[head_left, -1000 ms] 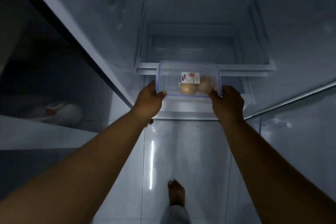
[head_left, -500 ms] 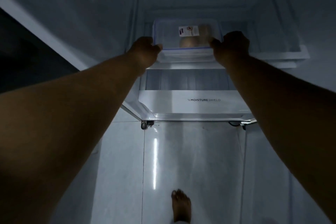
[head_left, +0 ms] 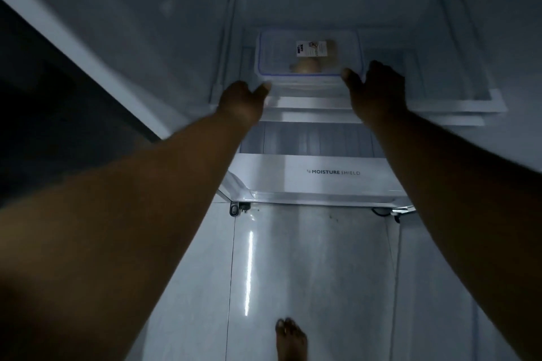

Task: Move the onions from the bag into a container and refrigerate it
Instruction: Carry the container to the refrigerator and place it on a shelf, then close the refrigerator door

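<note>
The fridge (head_left: 457, 38) is standing open and unlit, its pale walls filling most of the head view. Inside, the shelf (head_left: 313, 102) is carrying the clear container (head_left: 308, 58) with its blue-edged lid, set toward the back, so the task is looking nearly finished — the onions (head_left: 305, 67) are showing as tan shapes through the lid, already out of the bag, which is not appearing anywhere here. What seems to be remaining is pulling the arms out and shutting the door.

The left hand (head_left: 242, 102) is hanging just in front of the container with fingers loosely spread, gripping nothing and apparently not touching it. The right hand (head_left: 377, 88) is also lying open, its thumb at or just beside the container's near right corner; whether it is making contact is hard to tell.

Below the shelf, the drawer front (head_left: 316, 173) is reading "MOISTURE SHIELD" in dark letters. The smallest writing — a white sticker (head_left: 311, 48) on the lid — is staying too blurred to read.
</note>
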Action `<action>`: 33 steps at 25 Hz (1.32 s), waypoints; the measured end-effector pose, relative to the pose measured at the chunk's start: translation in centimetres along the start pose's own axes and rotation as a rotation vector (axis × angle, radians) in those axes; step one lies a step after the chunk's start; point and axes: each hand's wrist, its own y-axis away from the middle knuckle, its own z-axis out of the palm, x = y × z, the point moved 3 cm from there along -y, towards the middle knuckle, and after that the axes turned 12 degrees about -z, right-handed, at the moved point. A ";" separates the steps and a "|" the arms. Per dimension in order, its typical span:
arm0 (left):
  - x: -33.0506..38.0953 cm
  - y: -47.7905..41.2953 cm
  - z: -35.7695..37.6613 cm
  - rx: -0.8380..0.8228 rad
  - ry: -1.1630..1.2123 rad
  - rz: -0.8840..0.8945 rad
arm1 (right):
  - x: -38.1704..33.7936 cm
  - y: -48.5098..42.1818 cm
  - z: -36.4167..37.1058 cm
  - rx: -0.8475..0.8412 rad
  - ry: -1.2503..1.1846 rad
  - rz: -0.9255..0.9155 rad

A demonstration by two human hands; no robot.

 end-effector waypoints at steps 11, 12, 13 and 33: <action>-16.9 25.5 -9.7 -0.075 0.187 -0.058 | -7.3 28.5 1.4 -0.183 -0.246 -0.068; -18.4 27.8 -11.4 -0.070 0.217 -0.089 | -9.7 31.2 1.0 -0.220 -0.266 -0.076; -20.1 30.5 -13.7 -0.061 0.248 -0.127 | -12.5 34.0 0.7 -0.258 -0.279 -0.094; -62.3 71.3 -45.5 0.938 0.534 -0.796 | -56.2 76.1 11.1 -1.079 -0.168 -0.804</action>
